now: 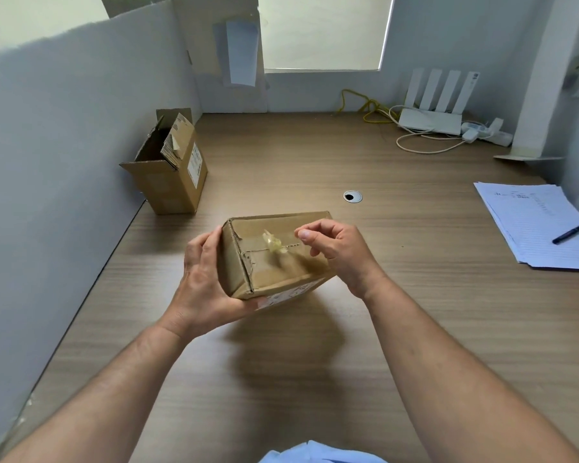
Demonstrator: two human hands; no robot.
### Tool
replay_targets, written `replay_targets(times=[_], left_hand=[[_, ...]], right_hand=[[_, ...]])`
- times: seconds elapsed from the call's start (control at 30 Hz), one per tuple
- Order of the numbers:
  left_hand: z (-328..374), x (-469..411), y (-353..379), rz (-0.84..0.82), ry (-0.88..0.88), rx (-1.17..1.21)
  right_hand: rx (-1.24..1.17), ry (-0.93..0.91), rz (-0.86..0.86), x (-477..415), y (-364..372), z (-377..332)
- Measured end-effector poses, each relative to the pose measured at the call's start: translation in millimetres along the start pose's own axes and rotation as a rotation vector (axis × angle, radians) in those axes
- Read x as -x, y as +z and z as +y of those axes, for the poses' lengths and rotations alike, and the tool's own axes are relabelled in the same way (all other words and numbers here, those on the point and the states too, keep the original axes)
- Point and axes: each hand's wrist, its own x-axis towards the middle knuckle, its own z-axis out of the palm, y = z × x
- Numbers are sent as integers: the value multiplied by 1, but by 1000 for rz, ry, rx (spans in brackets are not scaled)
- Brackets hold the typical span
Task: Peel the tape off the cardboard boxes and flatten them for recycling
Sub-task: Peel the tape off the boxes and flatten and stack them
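Observation:
My left hand grips the left end of a closed brown cardboard box and holds it tilted above the wooden desk. A crumpled, blurred wad of yellowish clear tape sits at the seam on the box's top face. My right hand hovers over the right part of the box with its fingers curled, fingertips a little to the right of the wad. Whether a strand of tape runs to those fingers cannot be made out. A second cardboard box stands open at the desk's far left, with tape on its flap.
A flat cardboard sheet leans on the back wall. A white router with cables sits at the far right. Papers with a black pen lie at the right edge. A cable grommet is beyond the held box.

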Motion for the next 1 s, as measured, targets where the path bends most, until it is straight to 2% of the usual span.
replay_targets(times=[0.07, 0.2, 0.27, 0.33, 0.47, 0.63, 0.77, 0.9, 1.0], left_hand=[[1, 5, 2, 5, 9, 20], [1, 14, 8, 25, 5, 26], [0, 17, 9, 26, 2, 30], [-1, 19, 9, 21, -12, 71], [-8, 25, 7, -5, -43, 179], [-19, 33, 9, -124, -158, 279], [-35, 52, 19, -203, -208, 274], [-47, 62, 21, -292, -268, 225], [-43, 61, 15, -375, -308, 194]], right_hand=[[55, 6, -51, 3, 9, 3], [541, -88, -57, 6, 27, 6], [678, -152, -33, 6, 33, 0], [701, -181, 9, 4, 35, -2], [643, -104, 93, -1, 30, -1], [868, -12, 132, 0, 38, 7], [862, 56, 82, 8, 42, 21], [1035, -47, -26, 13, 51, 30], [1102, -91, -37, 13, 56, 34]])
